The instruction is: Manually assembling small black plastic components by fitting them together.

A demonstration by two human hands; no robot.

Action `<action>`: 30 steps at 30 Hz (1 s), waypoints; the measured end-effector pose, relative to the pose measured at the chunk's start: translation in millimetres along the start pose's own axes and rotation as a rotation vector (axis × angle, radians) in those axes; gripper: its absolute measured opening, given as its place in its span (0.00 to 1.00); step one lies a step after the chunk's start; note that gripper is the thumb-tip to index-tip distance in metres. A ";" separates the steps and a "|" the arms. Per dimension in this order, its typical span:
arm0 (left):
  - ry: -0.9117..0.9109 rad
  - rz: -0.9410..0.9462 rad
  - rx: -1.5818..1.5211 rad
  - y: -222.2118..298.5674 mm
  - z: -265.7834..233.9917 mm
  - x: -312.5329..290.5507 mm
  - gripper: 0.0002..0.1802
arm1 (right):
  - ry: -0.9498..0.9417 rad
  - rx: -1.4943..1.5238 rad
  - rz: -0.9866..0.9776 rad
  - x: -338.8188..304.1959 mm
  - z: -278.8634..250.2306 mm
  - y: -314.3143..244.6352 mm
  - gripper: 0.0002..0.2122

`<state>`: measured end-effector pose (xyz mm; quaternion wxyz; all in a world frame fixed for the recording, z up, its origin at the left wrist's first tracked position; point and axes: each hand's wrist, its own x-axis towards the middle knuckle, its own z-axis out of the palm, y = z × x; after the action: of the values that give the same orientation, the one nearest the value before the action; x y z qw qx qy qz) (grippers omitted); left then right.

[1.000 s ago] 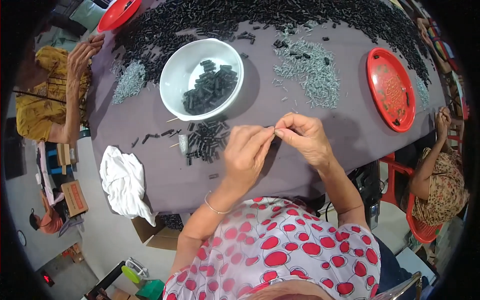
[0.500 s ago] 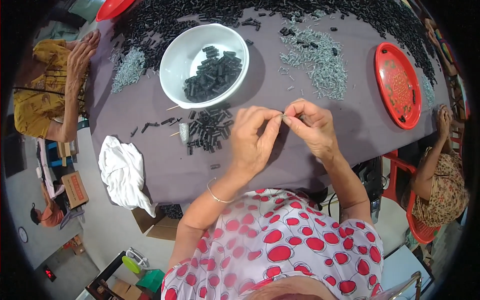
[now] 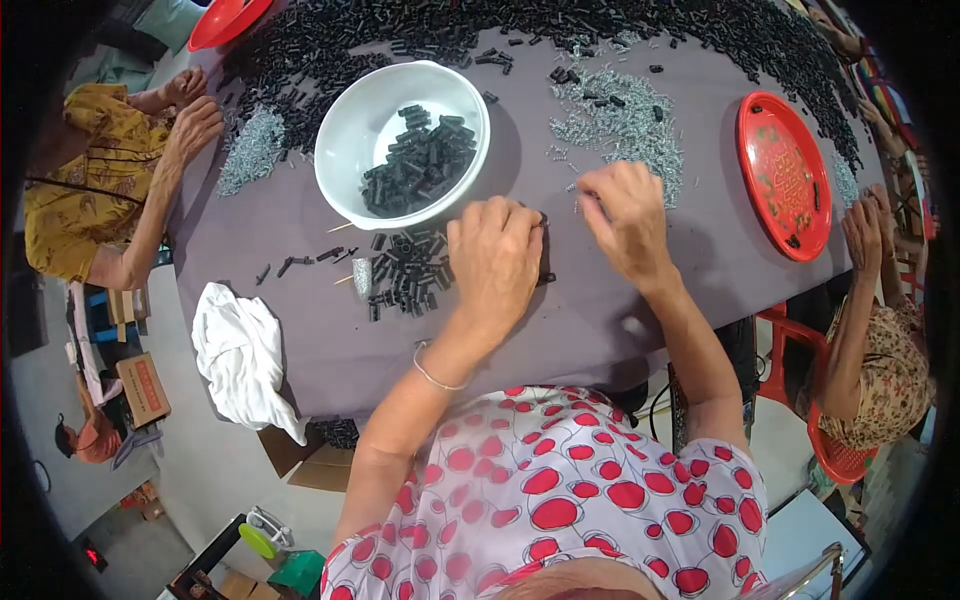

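My left hand (image 3: 497, 262) is over the table just right of the loose black pieces, its fingers curled down. A small black plastic piece (image 3: 543, 220) shows at its fingertips, partly hidden. Another short black tube (image 3: 546, 279) lies beside that hand. To the right, my right hand (image 3: 630, 220) reaches the near edge of a heap of small silver coil springs (image 3: 630, 125). Its fingers are bent together, and what they hold, if anything, cannot be made out. Loose black tubes (image 3: 402, 285) lie left of my left hand, below a white bowl (image 3: 335, 150) with more of them.
A red tray (image 3: 790, 215) lies at the right, a white cloth (image 3: 238, 345) at the left edge. A silver thimble-like piece (image 3: 362, 278) stands by the loose tubes. Black pieces (image 3: 330, 75) cover the far side. Co-workers' hands (image 3: 190, 125) are at the left and right edges.
My hands, pinched together over the table's middle, have parted. The right moved up to the springs. The left turned palm down beside the black tubes.
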<state>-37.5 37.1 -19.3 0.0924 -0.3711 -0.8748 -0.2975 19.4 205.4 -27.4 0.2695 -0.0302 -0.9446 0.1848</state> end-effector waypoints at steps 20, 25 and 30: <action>-0.200 -0.383 -0.930 -2.3 -16.0 0.1 0.08 | -0.115 0.321 -0.068 6.8 -28.2 -25.0 0.07; -0.029 -0.341 -0.883 9.7 -17.7 -6.9 0.08 | -0.181 0.738 0.300 0.3 -24.8 -33.2 0.05; 0.044 -0.198 -0.722 10.0 -18.3 -12.1 0.06 | -0.248 0.960 0.527 -5.9 -22.2 -35.2 0.04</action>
<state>-23.0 24.6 -4.7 -0.0547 -0.2869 -0.7430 -0.6022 37.5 179.2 -0.1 0.0845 -0.1170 -0.7397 0.6573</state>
